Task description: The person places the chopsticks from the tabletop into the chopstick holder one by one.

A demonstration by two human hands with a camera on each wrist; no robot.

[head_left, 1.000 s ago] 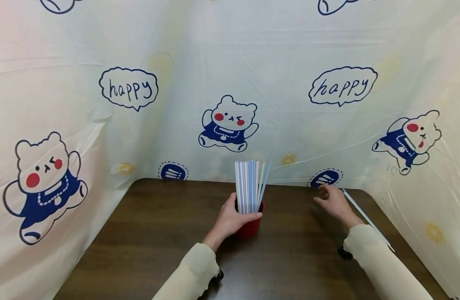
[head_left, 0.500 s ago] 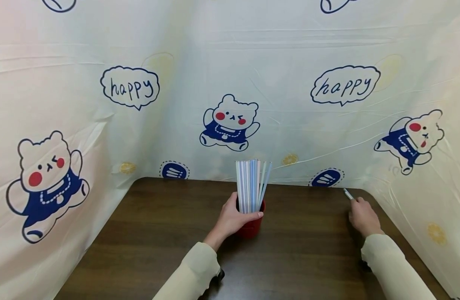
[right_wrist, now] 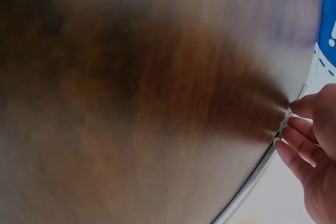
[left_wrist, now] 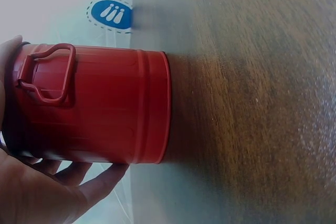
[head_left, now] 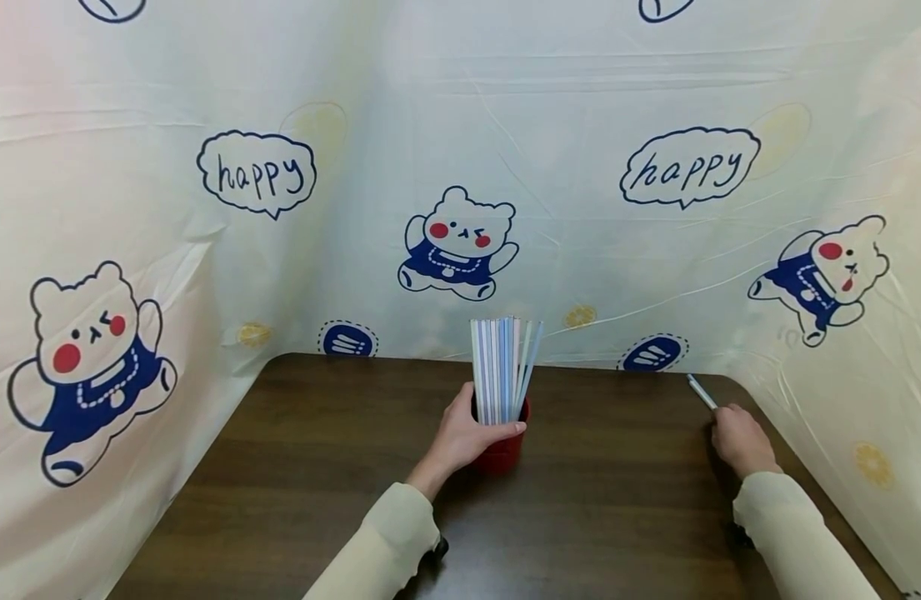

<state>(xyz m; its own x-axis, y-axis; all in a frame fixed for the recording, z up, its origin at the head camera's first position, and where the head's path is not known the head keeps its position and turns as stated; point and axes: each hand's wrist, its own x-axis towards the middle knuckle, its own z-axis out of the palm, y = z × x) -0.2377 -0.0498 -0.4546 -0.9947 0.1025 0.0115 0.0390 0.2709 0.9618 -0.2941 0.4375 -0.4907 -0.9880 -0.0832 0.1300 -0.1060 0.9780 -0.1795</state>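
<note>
My left hand (head_left: 463, 433) grips a red metal bucket (left_wrist: 100, 103) around its side, thumb across the front. The bucket has a wire handle, seen lying sideways in the left wrist view. A dense bunch of long straws (head_left: 495, 367), white, lilac and pale blue, stands upright in it, a few leaning right. On the table's right side, my right hand (head_left: 741, 440) pinches pale blue straws (head_left: 702, 392) lying near the edge. Their far end sticks out past the fingers, and the rest is hidden under the hand. The right wrist view shows thumb and fingertips (right_wrist: 278, 141) at the straws.
The dark brown wooden table (head_left: 317, 467) has rounded back corners. A pale printed curtain (head_left: 558, 167) with bears and "happy" bubbles hangs close behind it and along both sides.
My right hand has moved right and toward me, from left of the lying straws onto them, then slightly farther along them. My left hand and the bucket have stayed in place.
</note>
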